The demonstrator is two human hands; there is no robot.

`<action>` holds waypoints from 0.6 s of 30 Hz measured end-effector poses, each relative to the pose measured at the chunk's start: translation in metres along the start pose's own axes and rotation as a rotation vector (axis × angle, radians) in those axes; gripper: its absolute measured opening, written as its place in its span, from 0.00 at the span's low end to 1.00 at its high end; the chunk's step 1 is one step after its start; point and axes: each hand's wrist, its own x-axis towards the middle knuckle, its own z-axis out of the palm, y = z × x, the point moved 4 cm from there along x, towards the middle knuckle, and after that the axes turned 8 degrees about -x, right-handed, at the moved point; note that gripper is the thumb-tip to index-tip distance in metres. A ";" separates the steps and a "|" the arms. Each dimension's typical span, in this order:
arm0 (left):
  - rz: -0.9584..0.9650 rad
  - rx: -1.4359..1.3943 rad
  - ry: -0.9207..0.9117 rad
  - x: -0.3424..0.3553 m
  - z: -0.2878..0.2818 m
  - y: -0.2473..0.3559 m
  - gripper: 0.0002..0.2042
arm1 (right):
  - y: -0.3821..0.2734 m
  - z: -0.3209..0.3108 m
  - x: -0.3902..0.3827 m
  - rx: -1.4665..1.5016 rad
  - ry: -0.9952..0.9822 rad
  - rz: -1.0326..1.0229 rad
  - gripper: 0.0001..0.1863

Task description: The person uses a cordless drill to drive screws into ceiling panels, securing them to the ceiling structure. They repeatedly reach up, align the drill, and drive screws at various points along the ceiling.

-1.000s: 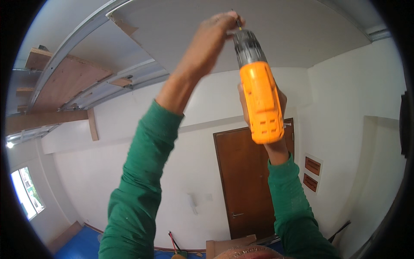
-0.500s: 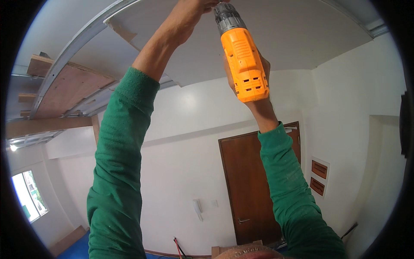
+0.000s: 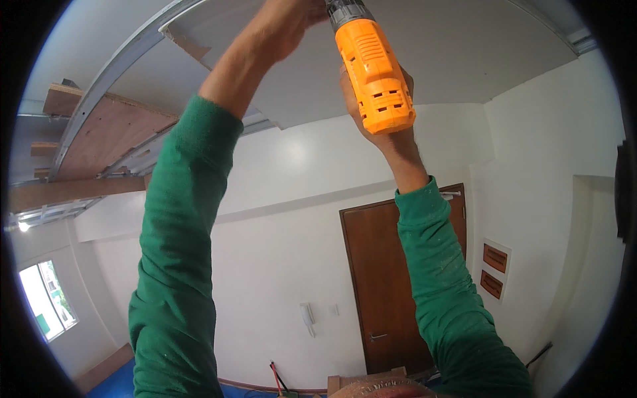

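Note:
Overhead, my right hand [image 3: 352, 103] is wrapped round the handle of an orange and black cordless drill [image 3: 373, 76], which points up toward the ceiling board [image 3: 444, 60]. The drill's body hides most of that hand's fingers, and its tip lies beyond the upper edge. My left hand [image 3: 288, 30] is raised just left of the black chuck [image 3: 345, 12]. Its fingers are blurred and partly cut off at the top, so I cannot make out what they hold. Green sleeves cover both forearms.
A curved metal ceiling channel [image 3: 109, 76] runs at upper left, beside a plywood sheet [image 3: 113, 136] and a wooden beam [image 3: 79, 193]. Below are a brown door [image 3: 381, 285], a wall handset [image 3: 307, 320] and a window [image 3: 48, 300]. Two brown panels [image 3: 494, 259] sit on the right wall.
The drill and my right hand have moved upward in the view, taking the chuck's tip past the upper edge. My left hand has also shifted slightly up and left.

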 end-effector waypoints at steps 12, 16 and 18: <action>-0.139 -0.327 0.122 -0.054 0.041 -0.006 0.19 | -0.009 0.003 0.005 0.015 0.048 0.033 0.31; -0.162 -0.418 0.114 -0.038 0.039 -0.015 0.15 | -0.013 -0.002 0.005 -0.014 0.037 0.032 0.32; -0.160 -0.438 0.096 -0.035 0.037 -0.017 0.14 | -0.013 -0.003 0.005 -0.011 0.040 0.034 0.32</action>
